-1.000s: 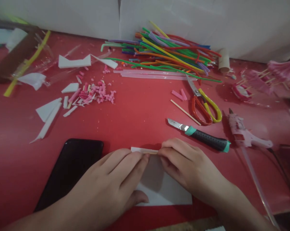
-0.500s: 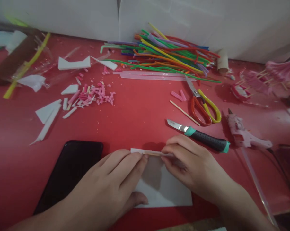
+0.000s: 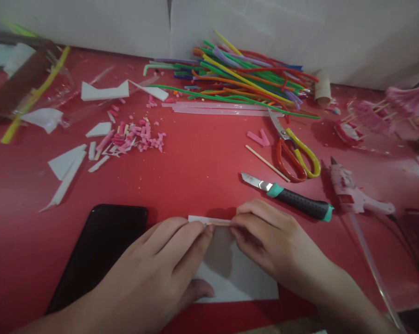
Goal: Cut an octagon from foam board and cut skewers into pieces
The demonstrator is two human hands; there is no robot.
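A white sheet (image 3: 244,273) lies on the red table in front of me. Along its far edge runs a thin, pale wooden stick (image 3: 219,224), visible only between my fingertips. My left hand (image 3: 167,260) reaches over the sheet's left part and pinches one end of the stick against it, the thumb resting lower on the paper. At the other end, my right hand (image 3: 268,232) has thumb and fingers closed on the stick, whose tip they hide. Whether the edge is folded round the stick I cannot make out.
Left of the sheet lies a black phone (image 3: 98,250). A utility knife (image 3: 293,199) with its blade out, scissors (image 3: 296,155) and a pink glue gun (image 3: 351,190) are to the right. Pipe cleaners (image 3: 244,74) are heaped at the back; pink scraps (image 3: 139,135) lie left of centre.
My right hand's fingertips have shifted slightly left along the sheet's far edge, toward my left hand. More of the stick shows between the hands. My left hand stays almost in place.
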